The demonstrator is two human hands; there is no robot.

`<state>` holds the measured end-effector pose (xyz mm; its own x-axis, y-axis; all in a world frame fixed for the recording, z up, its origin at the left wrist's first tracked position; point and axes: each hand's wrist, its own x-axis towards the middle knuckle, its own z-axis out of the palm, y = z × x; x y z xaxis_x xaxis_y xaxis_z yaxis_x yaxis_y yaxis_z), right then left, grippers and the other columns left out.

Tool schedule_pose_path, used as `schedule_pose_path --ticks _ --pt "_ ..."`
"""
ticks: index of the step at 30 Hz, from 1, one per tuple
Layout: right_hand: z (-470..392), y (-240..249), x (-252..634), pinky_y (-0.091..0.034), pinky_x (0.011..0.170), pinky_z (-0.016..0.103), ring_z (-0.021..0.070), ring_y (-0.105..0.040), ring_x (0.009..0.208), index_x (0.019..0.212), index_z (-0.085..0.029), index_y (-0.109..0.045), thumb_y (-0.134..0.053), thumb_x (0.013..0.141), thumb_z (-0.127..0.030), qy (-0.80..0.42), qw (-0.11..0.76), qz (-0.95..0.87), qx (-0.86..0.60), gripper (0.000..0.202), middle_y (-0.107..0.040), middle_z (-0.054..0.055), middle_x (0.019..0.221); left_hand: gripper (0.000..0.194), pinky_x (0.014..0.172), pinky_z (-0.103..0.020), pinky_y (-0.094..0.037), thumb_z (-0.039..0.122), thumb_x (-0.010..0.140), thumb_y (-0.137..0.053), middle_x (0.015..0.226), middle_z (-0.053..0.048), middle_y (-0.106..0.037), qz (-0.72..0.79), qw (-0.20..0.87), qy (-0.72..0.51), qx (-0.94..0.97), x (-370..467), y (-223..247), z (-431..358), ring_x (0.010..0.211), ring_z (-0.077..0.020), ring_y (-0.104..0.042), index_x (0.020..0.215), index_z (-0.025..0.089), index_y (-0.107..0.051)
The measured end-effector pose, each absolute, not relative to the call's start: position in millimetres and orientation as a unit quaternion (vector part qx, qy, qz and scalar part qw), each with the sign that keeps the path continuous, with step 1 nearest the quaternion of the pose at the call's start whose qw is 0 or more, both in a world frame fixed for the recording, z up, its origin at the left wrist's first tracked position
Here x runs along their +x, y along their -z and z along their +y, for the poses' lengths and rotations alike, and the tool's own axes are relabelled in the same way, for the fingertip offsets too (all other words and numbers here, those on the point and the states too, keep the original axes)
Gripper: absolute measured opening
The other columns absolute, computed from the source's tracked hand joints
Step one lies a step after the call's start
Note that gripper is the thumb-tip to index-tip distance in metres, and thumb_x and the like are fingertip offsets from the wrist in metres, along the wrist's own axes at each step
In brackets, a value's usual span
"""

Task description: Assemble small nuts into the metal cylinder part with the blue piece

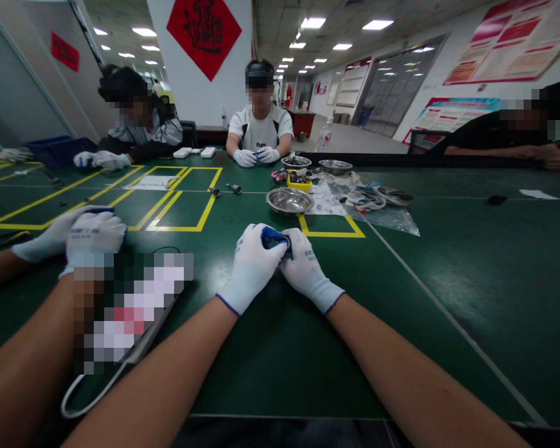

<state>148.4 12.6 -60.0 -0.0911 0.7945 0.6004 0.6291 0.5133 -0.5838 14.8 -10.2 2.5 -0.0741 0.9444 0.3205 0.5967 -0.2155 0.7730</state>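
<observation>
Both of my hands wear white gloves with blue palms and meet above the green table [270,354]. My left hand [256,264] is closed, thumb and fingers curled toward a small dark, round-edged piece [287,242]. From the other side, my right hand [307,266] grips the same piece with bent fingers. Most of it is hidden by the gloves, so its kind cannot be made out. Just beyond my hands stands a shiny metal bowl [289,201].
Two more metal bowls [335,167], a yellow bin [299,182] and plastic bags with cables [378,199] lie farther back. A co-worker's gloved hands [96,236] work at my left, near a pixelated object with a white cord [93,407]. Dark metal parts [234,188] rest among yellow tape lines.
</observation>
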Motion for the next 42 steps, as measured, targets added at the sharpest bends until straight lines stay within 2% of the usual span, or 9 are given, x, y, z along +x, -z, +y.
schedule_pose_path --ticks 4,8,13,21,23,26,29,32,42 --pt "14.9 59.7 148.6 -0.051 0.088 0.044 0.0276 -0.061 0.093 0.098 -0.022 -0.059 -0.055 0.077 -0.018 -0.107 0.498 -0.718 -0.475 0.023 -0.065 0.009 0.099 0.014 0.088 -0.037 -0.057 0.023 0.085 -0.075 0.103 -0.006 -0.067 0.523 0.169 -0.462 0.696 7.9 7.1 -7.4 0.096 -0.0221 -0.067 0.096 0.020 -0.068" --pt "18.5 59.3 150.3 -0.053 0.087 0.041 0.0254 -0.062 0.088 0.092 -0.024 -0.057 -0.056 0.080 -0.024 -0.129 0.535 -0.678 -0.487 0.011 -0.065 0.006 0.091 0.037 0.099 -0.041 -0.058 0.026 0.088 -0.071 0.122 -0.012 -0.066 0.456 0.180 -0.484 0.725 -3.2 26.4 5.7 0.112 -0.0254 -0.067 0.124 0.018 -0.065" --pt "22.3 56.3 151.3 -0.055 0.092 0.042 0.0256 -0.066 0.092 0.095 -0.023 -0.061 -0.058 0.085 -0.037 -0.166 0.573 -0.633 -0.493 0.018 -0.070 0.008 0.097 0.036 0.113 -0.050 -0.050 0.026 0.089 -0.067 0.126 -0.013 -0.069 0.501 0.245 -0.484 0.674 -13.9 44.4 31.3 0.119 -0.0286 -0.066 0.123 0.018 -0.068" --pt "30.3 54.1 152.3 -0.057 0.088 0.042 0.0264 -0.068 0.091 0.092 -0.023 -0.064 -0.062 0.078 -0.048 -0.256 0.634 -0.527 -0.505 0.029 -0.073 0.009 0.092 0.039 0.114 -0.043 -0.051 0.038 0.095 -0.062 0.136 -0.012 -0.071 0.421 0.436 -0.535 0.589 -20.2 48.1 38.4 0.125 -0.0262 -0.066 0.128 0.020 -0.068" --pt "30.9 54.1 151.5 -0.057 0.085 0.041 0.0259 -0.067 0.089 0.090 -0.023 -0.063 -0.062 0.076 -0.047 -0.252 0.633 -0.524 -0.512 0.029 -0.073 0.009 0.090 0.038 0.114 -0.042 -0.050 0.038 0.096 -0.058 0.136 -0.011 -0.070 0.423 0.417 -0.539 0.598 -18.3 49.2 37.4 0.126 -0.0253 -0.066 0.129 0.020 -0.067" --pt "28.6 54.0 148.6 -0.055 0.077 0.038 0.0241 -0.065 0.080 0.085 -0.024 -0.059 -0.059 0.077 -0.046 -0.231 0.612 -0.546 -0.523 0.024 -0.070 0.007 0.082 0.030 0.111 -0.043 -0.050 0.035 0.094 -0.060 0.124 -0.012 -0.072 0.449 0.303 -0.517 0.663 -14.3 48.6 36.6 0.119 -0.0258 -0.067 0.118 0.020 -0.069" --pt "24.4 53.5 145.2 -0.053 0.072 0.035 0.0225 -0.064 0.074 0.083 -0.025 -0.058 -0.057 0.079 -0.043 -0.203 0.575 -0.592 -0.526 0.019 -0.068 0.005 0.078 0.016 0.098 -0.042 -0.053 0.035 0.092 -0.062 0.102 -0.010 -0.071 0.485 0.166 -0.451 0.731 -11.2 43.6 34.3 0.101 -0.0259 -0.067 0.097 0.021 -0.068" --pt "21.5 52.0 143.6 -0.050 0.069 0.033 0.0213 -0.062 0.071 0.080 -0.025 -0.057 -0.057 0.081 -0.042 -0.188 0.545 -0.617 -0.536 0.016 -0.066 0.004 0.074 0.019 0.085 -0.037 -0.052 0.037 0.095 -0.060 0.089 -0.007 -0.068 0.518 0.094 -0.396 0.753 -9.3 37.6 30.1 0.088 -0.0240 -0.066 0.082 0.022 -0.063" --pt "18.9 49.2 144.9 -0.048 0.063 0.032 0.0207 -0.061 0.064 0.073 -0.026 -0.053 -0.058 0.081 -0.047 -0.238 0.481 -0.640 -0.550 0.023 -0.064 0.002 0.067 0.036 0.074 -0.033 -0.044 0.036 0.101 -0.050 0.079 -0.006 -0.072 0.626 0.080 -0.344 0.695 -9.7 33.9 26.2 0.078 -0.0221 -0.067 0.069 0.023 -0.060"
